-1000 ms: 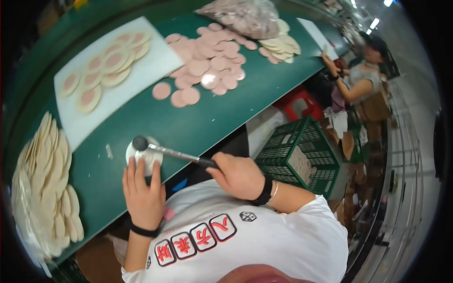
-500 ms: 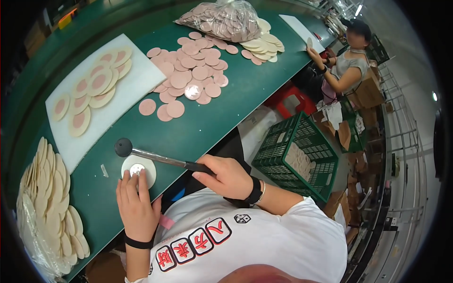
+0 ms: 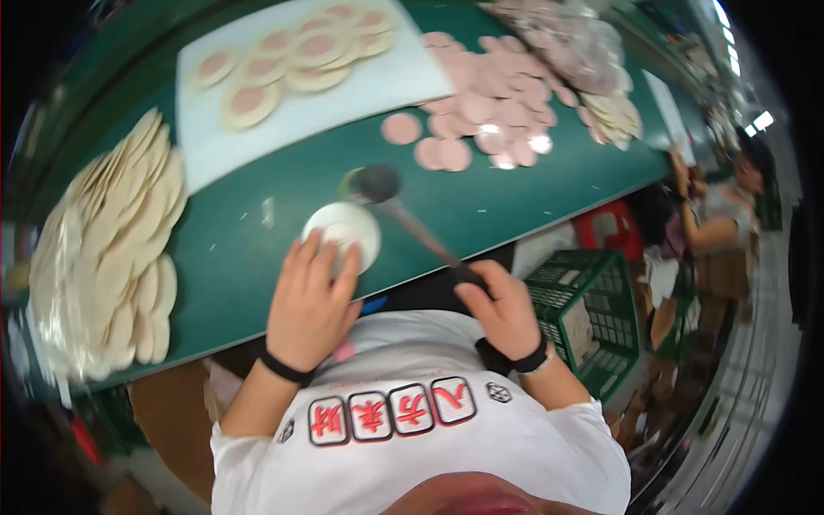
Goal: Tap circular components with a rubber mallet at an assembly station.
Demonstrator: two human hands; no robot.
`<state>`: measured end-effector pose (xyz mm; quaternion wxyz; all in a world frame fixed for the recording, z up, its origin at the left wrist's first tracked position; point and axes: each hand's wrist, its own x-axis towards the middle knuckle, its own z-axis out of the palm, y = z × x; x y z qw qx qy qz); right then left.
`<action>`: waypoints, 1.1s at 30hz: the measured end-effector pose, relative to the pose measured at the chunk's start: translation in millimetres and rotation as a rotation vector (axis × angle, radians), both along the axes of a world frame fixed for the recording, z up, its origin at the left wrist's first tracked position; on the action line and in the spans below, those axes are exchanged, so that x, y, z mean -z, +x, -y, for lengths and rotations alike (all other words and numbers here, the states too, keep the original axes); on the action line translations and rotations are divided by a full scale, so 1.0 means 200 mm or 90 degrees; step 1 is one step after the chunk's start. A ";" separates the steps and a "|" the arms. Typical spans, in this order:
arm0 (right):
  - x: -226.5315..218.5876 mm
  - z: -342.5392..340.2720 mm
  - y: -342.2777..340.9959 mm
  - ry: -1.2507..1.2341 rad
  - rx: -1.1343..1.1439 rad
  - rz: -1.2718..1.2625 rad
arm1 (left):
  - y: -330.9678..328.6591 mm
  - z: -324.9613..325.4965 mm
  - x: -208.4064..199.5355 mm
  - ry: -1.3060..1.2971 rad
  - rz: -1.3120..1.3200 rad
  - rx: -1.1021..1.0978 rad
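My left hand (image 3: 311,302) lies with its fingers stretched out on a round white disc (image 3: 365,225) near the front of the green table. Fingertips cover the disc's near part, and its raised middle is blurred. In my right hand (image 3: 508,316), closed around the dark grip, is a mallet (image 3: 418,230) with a metallic shaft. Its rounded black head is just beyond the disc's far right edge; I cannot tell whether it touches the table. A small greenish blur shows beside the head.
A white board (image 3: 318,107) carries cream discs with pink centres. Loose pink discs (image 3: 476,107) lie beside it, near a clear bag (image 3: 566,43) of them. Cream discs (image 3: 129,232) are heaped at left. A green crate (image 3: 592,309) stands right; a co-worker (image 3: 725,215) sits beyond.
The view has turned, so the table edge looks flatter and everything has shifted. The mallet head appears farther right relative to the disc. My left hand still rests on the disc.
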<state>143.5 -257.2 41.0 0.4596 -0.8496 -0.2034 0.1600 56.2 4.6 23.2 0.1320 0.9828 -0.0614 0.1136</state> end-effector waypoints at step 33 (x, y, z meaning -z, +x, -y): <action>-0.08 -0.03 -0.02 -0.325 -0.130 0.246 | -0.04 0.02 0.06 0.043 0.065 -0.067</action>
